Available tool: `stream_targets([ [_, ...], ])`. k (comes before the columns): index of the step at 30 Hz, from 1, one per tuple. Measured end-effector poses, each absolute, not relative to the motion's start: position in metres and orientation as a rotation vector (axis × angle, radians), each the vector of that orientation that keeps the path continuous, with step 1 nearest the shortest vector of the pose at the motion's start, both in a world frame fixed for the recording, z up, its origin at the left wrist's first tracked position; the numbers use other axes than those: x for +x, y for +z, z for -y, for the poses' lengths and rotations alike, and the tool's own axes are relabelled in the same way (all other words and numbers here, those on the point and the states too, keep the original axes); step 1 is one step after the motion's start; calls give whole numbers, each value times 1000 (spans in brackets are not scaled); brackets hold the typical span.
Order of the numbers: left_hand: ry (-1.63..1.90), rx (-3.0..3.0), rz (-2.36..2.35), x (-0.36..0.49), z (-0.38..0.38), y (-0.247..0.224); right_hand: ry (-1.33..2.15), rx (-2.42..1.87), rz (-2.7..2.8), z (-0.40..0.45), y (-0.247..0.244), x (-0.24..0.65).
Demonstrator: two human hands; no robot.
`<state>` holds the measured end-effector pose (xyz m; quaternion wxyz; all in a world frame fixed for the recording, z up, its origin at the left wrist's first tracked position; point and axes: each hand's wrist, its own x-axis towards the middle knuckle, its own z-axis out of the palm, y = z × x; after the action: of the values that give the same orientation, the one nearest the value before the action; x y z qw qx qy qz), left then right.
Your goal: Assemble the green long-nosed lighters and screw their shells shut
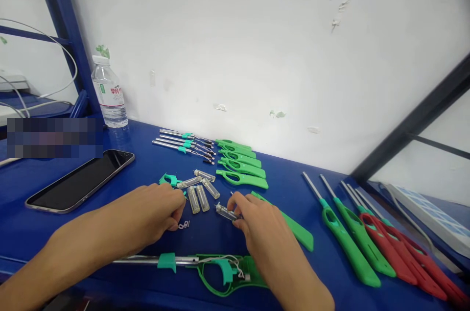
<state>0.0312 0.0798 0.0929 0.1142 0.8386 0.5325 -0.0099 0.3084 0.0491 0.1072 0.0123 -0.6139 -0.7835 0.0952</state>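
My right hand (255,220) pinches a clear lighter fuel tank (223,211) above the blue tabletop (209,238). My left hand (159,210) is closed, fingers curled down, and whatever it may hold is hidden. Small white clips (183,225) lie just by its fingertips. Several more clear fuel tanks (202,197) are scattered between my hands, with teal triggers (169,179) beside them, partly hidden. In front of me lies an opened green lighter shell (215,287) with a metal tube (137,259), a teal trigger and wires inside. My right forearm covers its far end.
Green shell halves (242,179) and metal tubes with wires (176,144) lie in rows by the wall. Finished-looking green lighters (350,247) and red lighters (389,247) line the right. A phone (81,181) and water bottle (110,93) are left. Another green shell half (299,230) lies beyond my right hand.
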Motion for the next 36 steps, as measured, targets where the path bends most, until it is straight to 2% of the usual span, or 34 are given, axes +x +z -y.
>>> stream_targets([
  [6,-1,2497,-1540,24,-73,92,313,-1780,2398,-38,93,314],
  [11,169,2499,-1572,34,-70,102,316,-1618,2309,-22,84,318],
  [18,577,2266,-1459,59,-77,124,363,-1519,2178,-25,101,319],
  [27,872,1942,-1295,75,-85,133,493,-1449,2030,-24,126,317],
  [36,939,1794,-1235,83,-80,137,546,-1393,1981,-24,123,316],
])
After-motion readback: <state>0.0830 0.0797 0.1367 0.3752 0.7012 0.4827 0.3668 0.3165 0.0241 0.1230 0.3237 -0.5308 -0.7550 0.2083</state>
